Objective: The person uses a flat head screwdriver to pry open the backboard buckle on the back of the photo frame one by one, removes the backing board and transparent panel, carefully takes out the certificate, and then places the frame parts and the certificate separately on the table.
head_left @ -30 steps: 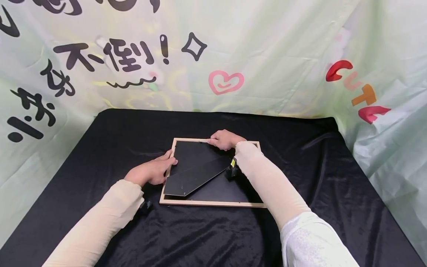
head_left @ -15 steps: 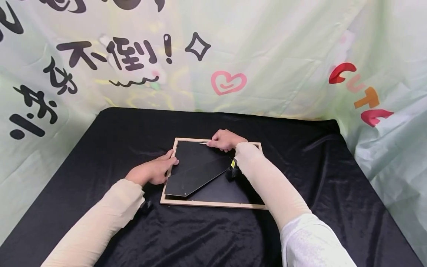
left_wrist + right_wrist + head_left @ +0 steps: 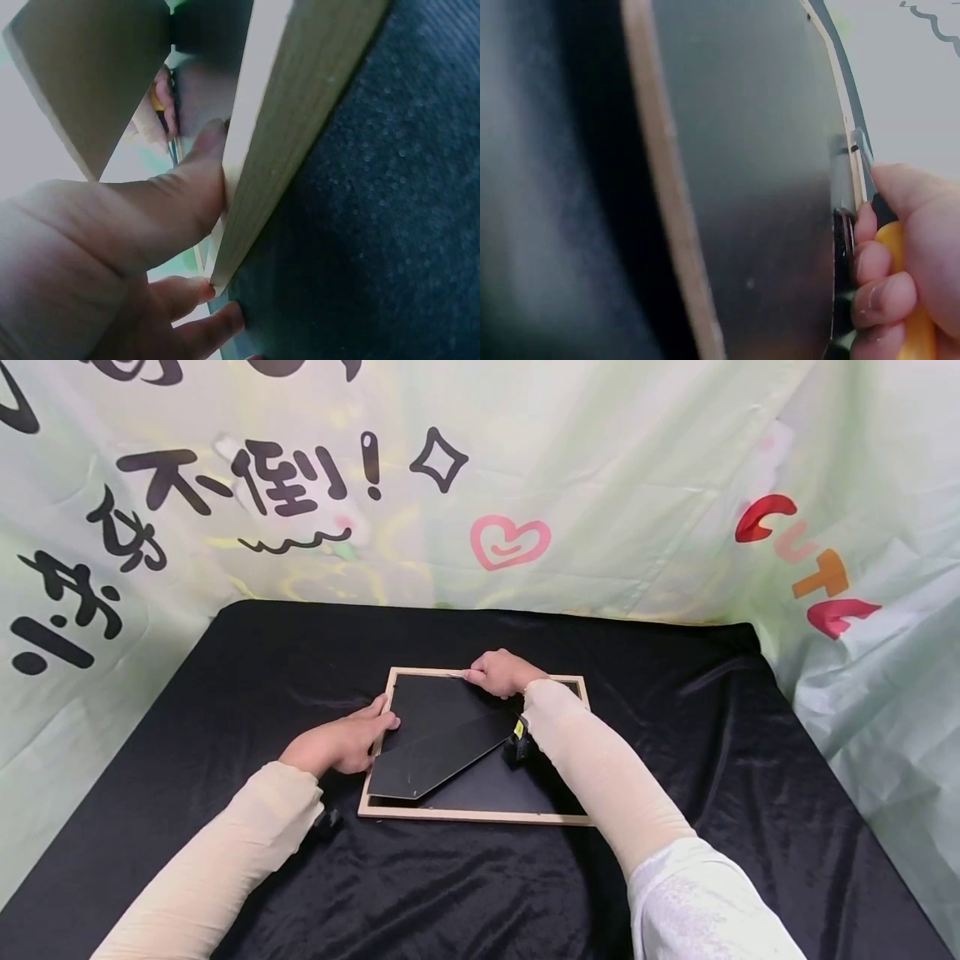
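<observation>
A picture frame (image 3: 480, 816) with a pale wooden rim lies face down, its black back upward. A black easel flap (image 3: 442, 727) stands slightly raised from that back. My left hand (image 3: 341, 743) grips the frame's left side, thumb on the inner edge and fingers outside, as the left wrist view shows. At the far rim, my right hand (image 3: 501, 673) holds a screwdriver by its yellow handle (image 3: 891, 238), fingers curled round it. The screwdriver's flat metal shaft (image 3: 863, 146) reaches along the rim beside a small dark tab (image 3: 854, 148).
Black velvety cloth (image 3: 450, 893) covers the table under the frame. Behind and to the sides hangs a pale printed curtain (image 3: 600, 485). A small black device with a yellow label (image 3: 517, 739) sits under the right wrist, over the frame.
The screwdriver's tip has shifted slightly, from just inside the far rim onto the rim. The left hand keeps its grip and the frame stays put; the head view wobbles a little.
</observation>
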The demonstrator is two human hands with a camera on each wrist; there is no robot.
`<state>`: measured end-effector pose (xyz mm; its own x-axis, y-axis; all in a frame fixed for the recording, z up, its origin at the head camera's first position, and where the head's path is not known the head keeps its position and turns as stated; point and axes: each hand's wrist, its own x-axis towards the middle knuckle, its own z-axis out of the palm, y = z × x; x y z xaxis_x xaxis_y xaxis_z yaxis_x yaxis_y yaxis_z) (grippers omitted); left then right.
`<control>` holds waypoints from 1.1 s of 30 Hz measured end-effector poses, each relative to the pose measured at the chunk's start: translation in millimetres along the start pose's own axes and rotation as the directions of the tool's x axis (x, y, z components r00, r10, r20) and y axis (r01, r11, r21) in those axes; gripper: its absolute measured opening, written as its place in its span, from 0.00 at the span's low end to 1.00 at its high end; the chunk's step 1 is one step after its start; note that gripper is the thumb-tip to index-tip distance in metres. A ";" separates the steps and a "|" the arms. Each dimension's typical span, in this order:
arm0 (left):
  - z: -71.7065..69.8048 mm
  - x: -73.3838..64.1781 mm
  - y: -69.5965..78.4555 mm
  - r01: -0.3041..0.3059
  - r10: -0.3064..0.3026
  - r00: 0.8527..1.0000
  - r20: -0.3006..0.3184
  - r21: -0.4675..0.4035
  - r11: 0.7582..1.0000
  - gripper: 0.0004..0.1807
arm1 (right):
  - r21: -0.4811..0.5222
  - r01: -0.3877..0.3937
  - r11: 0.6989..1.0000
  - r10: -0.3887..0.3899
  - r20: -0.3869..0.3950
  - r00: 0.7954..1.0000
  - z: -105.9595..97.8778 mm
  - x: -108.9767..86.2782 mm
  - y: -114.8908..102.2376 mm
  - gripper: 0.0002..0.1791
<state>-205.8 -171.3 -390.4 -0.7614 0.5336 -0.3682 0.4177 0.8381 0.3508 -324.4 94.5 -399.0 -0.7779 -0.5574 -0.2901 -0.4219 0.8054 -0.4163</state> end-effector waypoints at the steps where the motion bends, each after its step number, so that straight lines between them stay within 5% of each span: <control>1: -0.3 -0.2 0.1 -0.004 0.004 1.000 -0.004 0.003 1.000 0.28 | 0.011 -0.006 1.000 0.006 0.000 1.000 -0.5 0.4 0.4 0.22; 9: -0.9 1.9 1.2 0.004 -0.004 1.000 0.013 -0.011 1.000 0.28 | 0.167 -0.113 0.979 0.112 0.014 0.994 -0.1 4.0 6.2 0.24; 20: -0.7 1.6 0.4 -0.002 0.002 1.000 0.016 -0.002 1.000 0.29 | -0.004 -0.019 1.000 0.019 -0.012 1.000 1.3 5.1 5.3 0.25; 29: -0.2 0.7 2.4 -0.011 0.011 1.000 0.019 -0.013 1.000 0.28 | 0.021 -0.072 0.997 0.073 -0.019 0.997 3.4 1.7 3.0 0.25; 33: -0.3 -0.3 2.2 0.001 -0.001 1.000 0.017 -0.014 1.000 0.29 | 0.023 -0.020 1.000 0.021 -0.033 0.999 3.4 1.2 3.6 0.26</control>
<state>-204.8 -169.7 -389.3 -0.7535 0.5347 -0.3827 0.4101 0.8371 0.3621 -325.3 96.0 -403.9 -0.8011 -0.5339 -0.2704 -0.3958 0.8115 -0.4299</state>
